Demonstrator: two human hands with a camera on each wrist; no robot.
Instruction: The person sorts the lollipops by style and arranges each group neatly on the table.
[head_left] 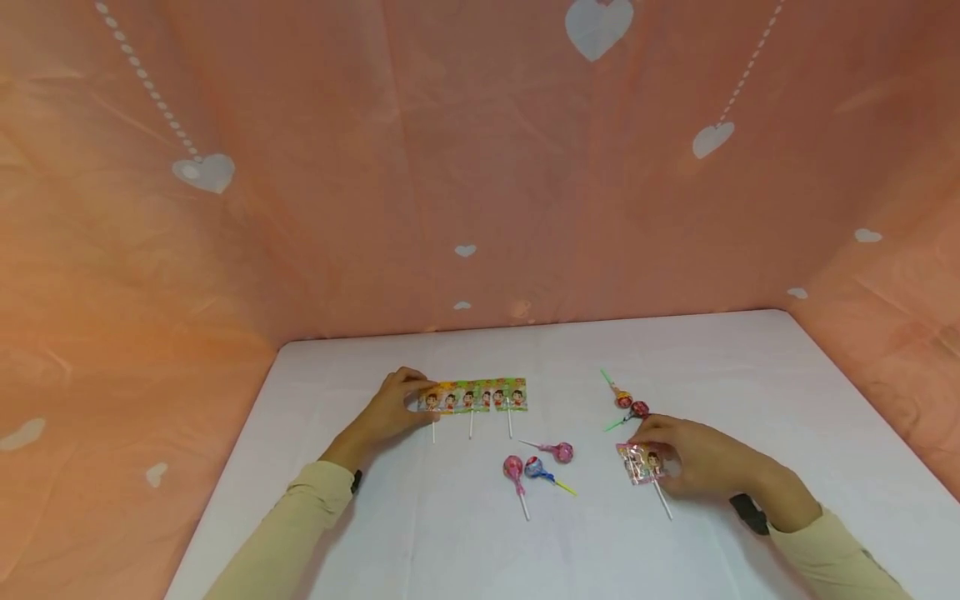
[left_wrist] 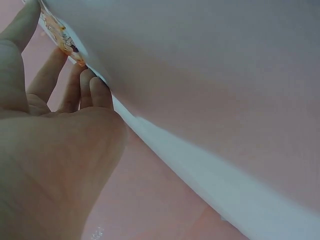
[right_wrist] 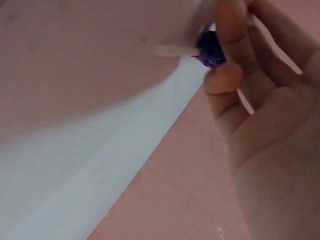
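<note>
Three flat-wrapped lollipops lie side by side on the white table, white sticks toward me. My left hand (head_left: pixel 396 402) holds the orange-wrapped lollipop (head_left: pixel 432 402) at the row's left end, thumb and fingers at its wrapper edges. In the left wrist view, its orange wrapper (left_wrist: pixel 62 37) shows by the fingertips. Beside it lie a green-wrapped lollipop (head_left: pixel 471 397) and another green one (head_left: pixel 512 395). My right hand (head_left: pixel 701 457) pinches a pink flat-wrapped lollipop (head_left: pixel 637 463), its stick slanting toward me. In the right wrist view, dark purple wrapping (right_wrist: pixel 211 50) and a pale stick show at the fingertips.
Between the hands lie round lollipops: a pink one (head_left: pixel 513 468), a blue one with yellow stick (head_left: pixel 534 467) and another pink one (head_left: pixel 562 452). Beyond my right hand are an orange-red lollipop (head_left: pixel 623 399) and a dark red one (head_left: pixel 640 409). Pink heart-patterned cloth (head_left: pixel 487 167) surrounds the table.
</note>
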